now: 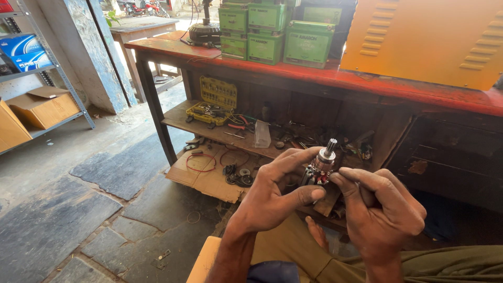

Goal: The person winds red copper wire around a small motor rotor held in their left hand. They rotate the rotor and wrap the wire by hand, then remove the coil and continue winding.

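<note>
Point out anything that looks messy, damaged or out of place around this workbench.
Loose rings and red wire loops lie scattered on a torn cardboard sheet on the floor. The lower shelf is strewn with loose tools beside an open yellow tool case. The small motor part in both hands shows no clear damage.

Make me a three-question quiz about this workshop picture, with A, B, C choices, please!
1. Where is the yellow tool case?
A. on the shelf under the red bench
B. on the floor
C. on top of the green boxes

2. What colour are the stacked boxes on the bench top?
A. blue
B. green
C. white

3. How is the small motor part being kept?
A. lying on the floor
B. held between both hands
C. sitting in the tool case

Answers: 1 A, the open case rests on the lower shelf. 2 B, all are green. 3 B, the left hand and right hand grip it together.
</note>
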